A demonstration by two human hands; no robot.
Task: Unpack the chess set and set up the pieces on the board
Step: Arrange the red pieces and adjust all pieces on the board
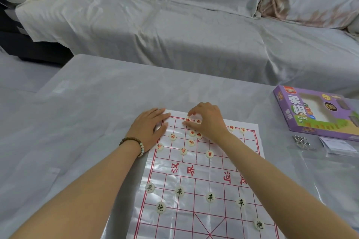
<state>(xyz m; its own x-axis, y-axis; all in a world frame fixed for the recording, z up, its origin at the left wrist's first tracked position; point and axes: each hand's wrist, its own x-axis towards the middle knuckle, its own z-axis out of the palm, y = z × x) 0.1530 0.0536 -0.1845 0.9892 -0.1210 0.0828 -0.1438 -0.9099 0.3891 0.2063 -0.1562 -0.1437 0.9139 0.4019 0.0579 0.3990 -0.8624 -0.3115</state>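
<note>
Pinching red piece (188,119) — right hand (208,120); six black pieces (179,191).

Grey-draped sofa (174,25) behind covered table (87,103)

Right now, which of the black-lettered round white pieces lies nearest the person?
The black-lettered round white piece near the right edge of the red-lined plastic board; the other five black-lettered ones all lie farther up.
</note>
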